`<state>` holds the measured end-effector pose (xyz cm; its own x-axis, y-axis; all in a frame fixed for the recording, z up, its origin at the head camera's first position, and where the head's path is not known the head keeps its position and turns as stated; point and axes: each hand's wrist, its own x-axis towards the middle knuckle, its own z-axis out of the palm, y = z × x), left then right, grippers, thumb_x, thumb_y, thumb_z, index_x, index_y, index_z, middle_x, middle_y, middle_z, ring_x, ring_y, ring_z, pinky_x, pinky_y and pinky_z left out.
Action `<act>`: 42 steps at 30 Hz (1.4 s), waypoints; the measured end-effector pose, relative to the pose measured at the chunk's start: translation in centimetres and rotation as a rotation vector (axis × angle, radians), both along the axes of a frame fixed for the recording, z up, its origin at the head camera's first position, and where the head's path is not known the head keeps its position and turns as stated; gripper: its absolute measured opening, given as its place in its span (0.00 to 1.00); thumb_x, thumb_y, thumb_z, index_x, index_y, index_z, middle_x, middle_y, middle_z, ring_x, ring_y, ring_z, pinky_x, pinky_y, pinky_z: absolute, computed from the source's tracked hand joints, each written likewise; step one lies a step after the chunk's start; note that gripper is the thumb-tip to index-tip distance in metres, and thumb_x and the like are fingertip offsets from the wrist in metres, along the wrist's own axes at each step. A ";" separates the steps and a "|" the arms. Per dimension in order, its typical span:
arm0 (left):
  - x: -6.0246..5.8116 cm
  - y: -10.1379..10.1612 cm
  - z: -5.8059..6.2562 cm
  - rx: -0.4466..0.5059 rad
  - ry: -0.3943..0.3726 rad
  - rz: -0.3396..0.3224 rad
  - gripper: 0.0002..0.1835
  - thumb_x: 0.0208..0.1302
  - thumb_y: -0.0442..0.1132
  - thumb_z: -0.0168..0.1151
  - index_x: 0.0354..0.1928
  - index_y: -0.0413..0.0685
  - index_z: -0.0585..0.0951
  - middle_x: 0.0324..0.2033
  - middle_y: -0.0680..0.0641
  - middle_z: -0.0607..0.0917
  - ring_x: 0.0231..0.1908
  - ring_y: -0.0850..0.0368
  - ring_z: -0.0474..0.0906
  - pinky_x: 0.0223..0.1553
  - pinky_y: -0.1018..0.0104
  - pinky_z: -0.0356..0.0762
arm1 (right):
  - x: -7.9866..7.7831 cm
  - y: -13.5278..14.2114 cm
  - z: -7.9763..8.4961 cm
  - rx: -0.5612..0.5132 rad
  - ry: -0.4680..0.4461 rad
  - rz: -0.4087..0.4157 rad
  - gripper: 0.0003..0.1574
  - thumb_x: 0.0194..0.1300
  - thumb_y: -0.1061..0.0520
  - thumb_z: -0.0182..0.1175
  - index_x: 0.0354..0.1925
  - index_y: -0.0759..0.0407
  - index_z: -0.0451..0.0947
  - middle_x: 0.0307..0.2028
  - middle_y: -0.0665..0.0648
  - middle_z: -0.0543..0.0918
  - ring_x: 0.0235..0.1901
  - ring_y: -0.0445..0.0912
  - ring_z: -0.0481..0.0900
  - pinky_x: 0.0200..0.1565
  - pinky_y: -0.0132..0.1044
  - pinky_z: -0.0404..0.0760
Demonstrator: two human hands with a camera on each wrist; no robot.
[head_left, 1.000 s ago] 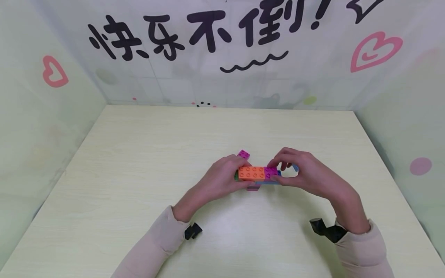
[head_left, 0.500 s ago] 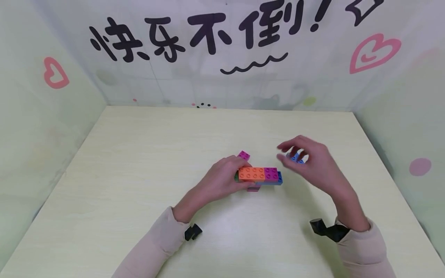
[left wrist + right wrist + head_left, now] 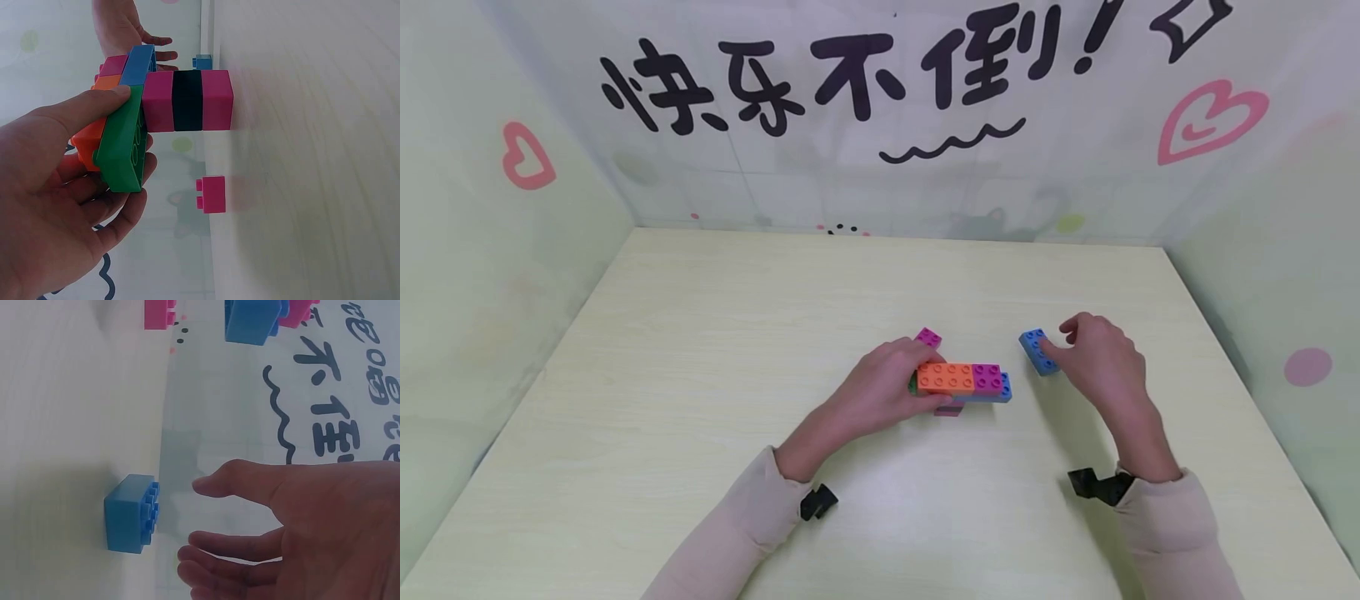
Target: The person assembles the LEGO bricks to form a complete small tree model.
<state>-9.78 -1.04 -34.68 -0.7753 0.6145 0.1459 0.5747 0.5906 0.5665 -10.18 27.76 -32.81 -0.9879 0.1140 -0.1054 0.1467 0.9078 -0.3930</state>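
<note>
My left hand [image 3: 887,387] grips a built stack of toy building bricks. On its top sit an orange brick [image 3: 945,378] and a magenta brick [image 3: 987,378]. The left wrist view shows a green brick [image 3: 119,153] and a blue brick [image 3: 137,65] below them, with thumb and fingers round the green and orange ones. Under these, a short column of magenta and dark bricks [image 3: 187,100] reaches down to the table. To the right a loose blue brick [image 3: 1032,341] lies studs up. My right hand [image 3: 1101,362] hovers just beside it, fingers spread apart and holding nothing in the right wrist view.
A loose magenta brick [image 3: 928,336] lies on the table just behind the left hand. The pale wooden table [image 3: 760,333] is bounded by printed fabric walls [image 3: 775,183] at the back and both sides.
My right hand has let go of the stack's magenta brick and moved right to the loose blue brick, which is now uncovered. The left hand keeps its grip on the stack.
</note>
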 end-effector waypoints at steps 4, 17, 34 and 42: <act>0.1 0.0 0.1 -0.002 -0.003 0.000 0.24 0.55 0.50 0.75 0.50 0.47 0.82 0.38 0.56 0.81 0.37 0.63 0.71 0.37 0.70 0.71 | -0.5 0.5 -0.7 0.052 -0.119 0.033 0.39 0.64 0.40 0.63 0.54 0.74 0.73 0.49 0.72 0.79 0.37 0.61 0.79 0.27 0.47 0.75; 0.0 0.0 0.0 -0.012 0.003 -0.005 0.24 0.55 0.50 0.75 0.51 0.47 0.82 0.39 0.56 0.82 0.37 0.63 0.72 0.38 0.70 0.71 | -0.8 0.4 -1.6 0.087 -0.151 0.059 0.37 0.60 0.42 0.67 0.49 0.75 0.78 0.36 0.67 0.82 0.28 0.54 0.75 0.25 0.43 0.72; 0.0 0.0 0.0 -0.015 -0.027 0.009 0.25 0.55 0.50 0.75 0.52 0.47 0.82 0.41 0.55 0.82 0.39 0.63 0.72 0.39 0.70 0.72 | 0.6 -1.1 1.0 -0.096 0.208 0.167 0.26 0.61 0.45 0.68 0.49 0.63 0.79 0.39 0.59 0.82 0.36 0.52 0.78 0.30 0.42 0.74; -0.1 0.0 0.0 -0.014 -0.037 0.008 0.25 0.55 0.51 0.74 0.52 0.47 0.82 0.42 0.55 0.82 0.39 0.63 0.72 0.40 0.70 0.72 | 1.7 -2.4 2.6 -0.129 0.305 0.254 0.23 0.60 0.46 0.69 0.48 0.59 0.81 0.39 0.55 0.81 0.35 0.51 0.78 0.34 0.44 0.76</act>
